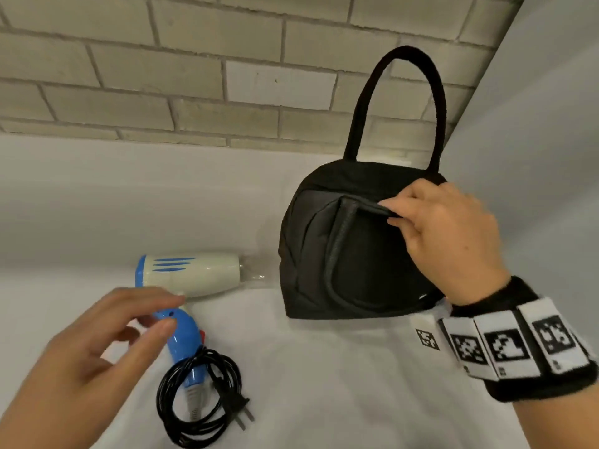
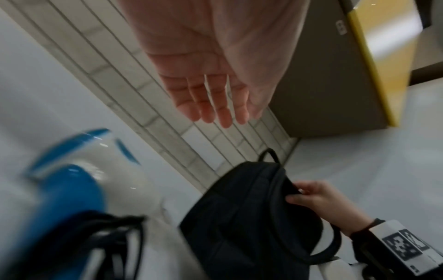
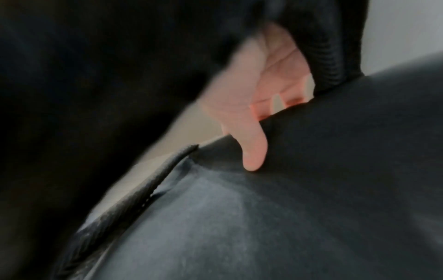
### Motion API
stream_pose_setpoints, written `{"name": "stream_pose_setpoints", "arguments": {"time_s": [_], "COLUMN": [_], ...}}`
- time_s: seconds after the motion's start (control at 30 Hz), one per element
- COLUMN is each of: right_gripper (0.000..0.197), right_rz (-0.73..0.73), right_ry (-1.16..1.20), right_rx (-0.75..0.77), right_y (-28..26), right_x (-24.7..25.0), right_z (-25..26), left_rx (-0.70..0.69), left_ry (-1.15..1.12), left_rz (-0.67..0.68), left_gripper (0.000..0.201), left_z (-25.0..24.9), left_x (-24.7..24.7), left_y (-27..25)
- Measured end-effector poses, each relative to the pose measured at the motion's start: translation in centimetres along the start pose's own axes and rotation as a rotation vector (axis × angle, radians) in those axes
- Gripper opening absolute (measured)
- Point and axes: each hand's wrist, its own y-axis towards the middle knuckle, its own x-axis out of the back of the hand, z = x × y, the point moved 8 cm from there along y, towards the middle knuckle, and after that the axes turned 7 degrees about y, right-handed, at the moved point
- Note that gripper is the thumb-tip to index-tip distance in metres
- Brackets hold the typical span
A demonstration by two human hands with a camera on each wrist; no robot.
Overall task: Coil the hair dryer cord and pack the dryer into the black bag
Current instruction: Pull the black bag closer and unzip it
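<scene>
A white and blue hair dryer (image 1: 194,273) lies on the white table, nozzle pointing at the black bag (image 1: 363,260). Its black cord (image 1: 201,400) sits coiled round the bottom of the blue handle, with the plug (image 1: 241,413) lying at the right of the coil. My left hand (image 1: 162,314) hovers just over the handle with fingers spread and holds nothing; the left wrist view shows the same hand (image 2: 215,111) empty above the blurred dryer (image 2: 95,180). My right hand (image 1: 398,215) pinches the bag's top front edge beside the lowered strap. The thumb (image 3: 251,151) presses on the bag fabric (image 3: 311,189).
A brick wall runs behind the table and a plain white wall closes the right side. The bag's rear handle (image 1: 405,102) stands upright. A small black-and-white marker (image 1: 428,339) lies on the table by my right wrist. A brown and yellow box (image 2: 335,85) stands farther off.
</scene>
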Motion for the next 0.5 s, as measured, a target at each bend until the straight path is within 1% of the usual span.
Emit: {"name": "stream_pose_setpoints", "arguments": {"time_s": [0.03, 0.1, 0.13, 0.17, 0.2, 0.23, 0.27, 0.3, 0.33, 0.37, 0.4, 0.43, 0.47, 0.5], "right_gripper": [0.023, 0.028, 0.029, 0.028, 0.025, 0.027, 0.032, 0.035, 0.031, 0.023, 0.019, 0.020, 0.022, 0.023], "right_rz": [0.025, 0.081, 0.101, 0.133, 0.150, 0.159, 0.163, 0.123, 0.023, -0.102, -0.197, -0.212, -0.144, -0.016], "right_ry": [-0.016, -0.008, 0.008, 0.034, 0.078, 0.165, 0.317, 0.508, 0.685, 0.786, 0.799, 0.758, 0.713, 0.714], "right_rx": [0.015, 0.016, 0.016, 0.023, 0.032, 0.005, -0.067, -0.168, -0.274, -0.373, -0.469, -0.563, -0.664, -0.777], "right_y": [-1.5, -4.0, -4.8, -5.4, -5.7, -5.8, -5.9, -5.9, -6.1, -6.7, -7.5, -8.5, -9.5, -10.6], "right_x": [0.0, -0.6, -1.0, -1.2, -1.1, -0.7, -0.1, 0.9, 2.2, 3.2, 3.7, 3.2, 1.8, -0.4], "right_z": [1.2, 2.9, 3.5, 3.8, 4.0, 3.6, 2.8, 1.6, -0.2, -2.7, -5.5, -8.0, -10.0, -11.2], "left_rx": [-0.056, -0.199, -0.238, -0.275, -0.333, -0.391, -0.421, -0.444, -0.441, -0.425, -0.399, -0.380, -0.374, -0.362], "left_ry": [0.005, 0.021, 0.032, 0.063, 0.097, 0.130, 0.145, 0.168, 0.187, 0.181, 0.158, 0.132, 0.109, 0.085], "left_rz": [0.054, 0.071, 0.102, 0.144, 0.153, 0.156, 0.162, 0.168, 0.168, 0.167, 0.178, 0.179, 0.180, 0.175], "left_gripper": [0.037, 0.049, 0.056, 0.064, 0.069, 0.073, 0.075, 0.076, 0.076, 0.075, 0.075, 0.074, 0.074, 0.074], "left_z": [-2.3, -5.4, -6.3, -7.3, -7.9, -8.5, -9.0, -9.2, -9.2, -9.1, -8.9, -8.8, -8.7, -8.5], "left_x": [-0.9, -2.8, -3.9, -5.0, -6.1, -7.0, -7.8, -8.5, -9.0, -9.4, -9.7, -9.9, -10.3, -10.5], "left_y": [0.3, 0.6, 0.9, 1.2, 1.4, 1.7, 2.0, 2.4, 2.9, 3.3, 3.6, 3.7, 3.7, 3.8]}}
